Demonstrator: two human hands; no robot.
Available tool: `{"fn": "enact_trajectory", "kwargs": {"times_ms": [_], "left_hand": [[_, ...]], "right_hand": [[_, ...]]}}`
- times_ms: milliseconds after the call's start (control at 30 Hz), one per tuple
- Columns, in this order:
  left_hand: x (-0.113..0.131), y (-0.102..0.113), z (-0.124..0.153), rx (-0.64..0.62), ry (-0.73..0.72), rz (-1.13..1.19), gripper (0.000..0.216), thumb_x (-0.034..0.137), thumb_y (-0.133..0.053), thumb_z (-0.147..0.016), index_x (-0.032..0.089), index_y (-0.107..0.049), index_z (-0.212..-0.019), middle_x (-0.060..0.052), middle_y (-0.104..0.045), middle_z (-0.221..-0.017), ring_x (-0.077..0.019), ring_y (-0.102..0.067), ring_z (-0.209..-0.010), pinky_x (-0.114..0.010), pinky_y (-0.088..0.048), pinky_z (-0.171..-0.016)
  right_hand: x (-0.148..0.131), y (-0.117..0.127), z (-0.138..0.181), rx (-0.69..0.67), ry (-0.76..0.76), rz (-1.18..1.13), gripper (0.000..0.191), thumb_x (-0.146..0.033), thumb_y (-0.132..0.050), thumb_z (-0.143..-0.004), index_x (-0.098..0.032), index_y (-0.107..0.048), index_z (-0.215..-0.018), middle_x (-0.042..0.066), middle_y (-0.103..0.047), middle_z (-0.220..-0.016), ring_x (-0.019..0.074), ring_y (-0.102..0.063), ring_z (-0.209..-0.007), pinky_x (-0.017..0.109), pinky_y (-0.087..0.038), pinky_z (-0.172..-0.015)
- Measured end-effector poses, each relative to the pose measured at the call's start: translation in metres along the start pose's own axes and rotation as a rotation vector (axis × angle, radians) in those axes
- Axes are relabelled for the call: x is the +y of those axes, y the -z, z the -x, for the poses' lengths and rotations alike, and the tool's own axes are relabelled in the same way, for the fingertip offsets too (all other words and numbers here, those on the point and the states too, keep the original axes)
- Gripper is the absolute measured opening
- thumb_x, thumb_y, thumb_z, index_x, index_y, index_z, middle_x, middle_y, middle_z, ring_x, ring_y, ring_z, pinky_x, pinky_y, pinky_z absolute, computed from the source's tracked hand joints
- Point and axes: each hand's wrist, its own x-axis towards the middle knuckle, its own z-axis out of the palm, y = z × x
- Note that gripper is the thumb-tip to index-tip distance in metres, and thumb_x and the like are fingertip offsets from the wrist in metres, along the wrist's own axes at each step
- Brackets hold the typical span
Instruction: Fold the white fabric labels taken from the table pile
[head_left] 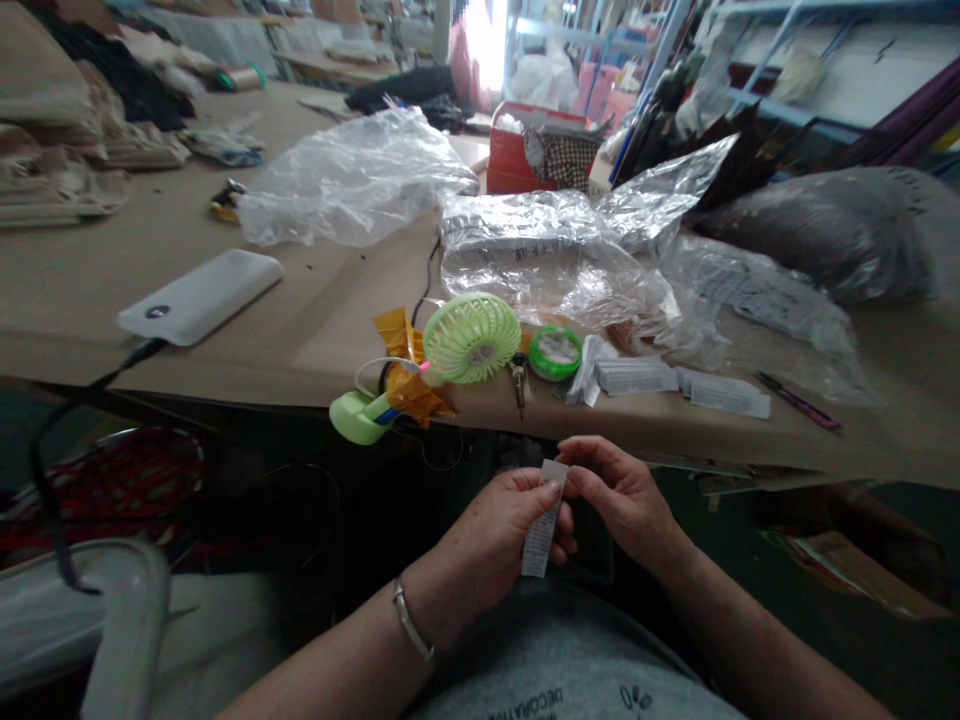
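My left hand [502, 525] is closed on a narrow white printed label [538, 540], the thumb lying flat over its upper part and the fingers behind it. The label hangs tilted in front of my lap, its small print facing me. My right hand [626, 495] is curled at the label's top right corner, thumb and forefinger close together at its edge. On the table edge beyond lie stacks of similar white labels [637, 375] [726, 394], a round green tin [555, 354] with whitish contents and a small screwdriver-like tool [519, 383].
A green fan [471, 338] is taped at the table edge. A white power bank [201, 297] with a cable lies left. Clear plastic bags [555, 250], a red box [510, 150] and a dark full bag [832, 230] stand behind. Pinkish tweezers or snips [801, 403] lie right.
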Motion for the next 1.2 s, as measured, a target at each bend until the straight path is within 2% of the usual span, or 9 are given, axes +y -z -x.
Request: {"fn": "enact_trajectory", "kwargs": {"times_ms": [67,167,400,500,633,733,833,1200], "left_hand": [[0.000,0.000,0.000,0.029,-0.028,-0.024,0.024,0.035,-0.062,-0.078,0.013,-0.060,-0.089,0.001,-0.056,-0.059,-0.0100,-0.055,-0.050,-0.021,-0.040,-0.050],[-0.001,0.000,0.000,0.069,-0.058,-0.060,0.023,0.034,-0.059,-0.080,0.013,-0.059,-0.088,0.001,-0.057,-0.058,-0.0099,-0.053,-0.049,-0.022,-0.040,-0.050],[0.003,-0.001,0.002,0.157,-0.145,-0.180,0.021,0.035,-0.056,-0.080,0.014,-0.059,-0.077,-0.001,-0.059,-0.059,-0.0110,-0.053,-0.051,-0.023,-0.039,-0.053],[0.008,0.001,0.001,0.215,-0.233,-0.282,0.021,0.032,-0.057,-0.079,0.014,-0.062,-0.070,0.000,-0.058,-0.061,-0.0106,-0.050,-0.055,-0.022,-0.038,-0.055],[0.015,0.008,-0.004,0.329,-0.435,-0.428,0.015,0.024,-0.058,-0.077,0.015,-0.067,-0.068,0.000,-0.062,-0.065,-0.0129,-0.053,-0.065,-0.023,-0.041,-0.064],[0.019,0.017,-0.010,0.404,-0.506,-0.520,0.015,0.025,-0.058,-0.078,0.017,-0.070,-0.075,-0.001,-0.065,-0.069,-0.0140,-0.056,-0.066,-0.023,-0.043,-0.065],[0.022,0.023,-0.014,0.457,-0.575,-0.610,0.016,0.025,-0.057,-0.079,0.017,-0.070,-0.075,-0.001,-0.065,-0.068,-0.0139,-0.057,-0.065,-0.023,-0.043,-0.063],[0.027,0.025,-0.015,0.526,-0.680,-0.705,0.015,0.021,-0.055,-0.079,0.019,-0.069,-0.072,0.002,-0.066,-0.064,-0.0123,-0.055,-0.060,-0.021,-0.041,-0.060]], "right_hand": [[0.001,-0.001,-0.005,-0.026,-0.093,-0.134,0.017,-0.035,-0.061,-0.082,-0.019,-0.061,-0.088,-0.001,-0.063,-0.072,0.0125,-0.058,-0.065,0.024,-0.047,-0.065],[0.002,-0.002,-0.011,-0.048,-0.157,-0.220,0.017,-0.033,-0.063,-0.079,-0.017,-0.059,-0.075,-0.004,-0.058,-0.062,0.0095,-0.053,-0.057,0.022,-0.043,-0.060],[-0.001,-0.011,-0.021,-0.028,-0.167,-0.204,0.020,-0.033,-0.065,-0.074,-0.016,-0.057,-0.067,-0.005,-0.053,-0.057,0.0077,-0.046,-0.052,0.021,-0.039,-0.053],[-0.004,-0.015,-0.025,-0.047,-0.156,-0.190,0.020,-0.034,-0.063,-0.076,-0.017,-0.055,-0.068,-0.005,-0.052,-0.056,0.0082,-0.046,-0.050,0.021,-0.039,-0.052],[-0.006,-0.019,-0.034,-0.033,-0.081,-0.101,0.018,-0.034,-0.060,-0.077,-0.018,-0.056,-0.070,-0.004,-0.053,-0.058,0.0091,-0.047,-0.053,0.021,-0.039,-0.052],[-0.009,-0.022,-0.042,0.022,-0.022,0.014,0.018,-0.032,-0.059,-0.077,-0.017,-0.057,-0.069,-0.004,-0.050,-0.058,0.0084,-0.043,-0.053,0.020,-0.036,-0.050],[-0.013,-0.026,-0.048,0.043,0.023,0.081,0.016,-0.031,-0.057,-0.077,-0.016,-0.057,-0.069,-0.003,-0.051,-0.060,0.0091,-0.044,-0.055,0.020,-0.036,-0.051],[-0.012,-0.031,-0.052,0.137,0.212,0.281,0.012,-0.025,-0.054,-0.080,-0.019,-0.056,-0.069,-0.003,-0.055,-0.061,0.0100,-0.048,-0.055,0.020,-0.038,-0.052]]}}
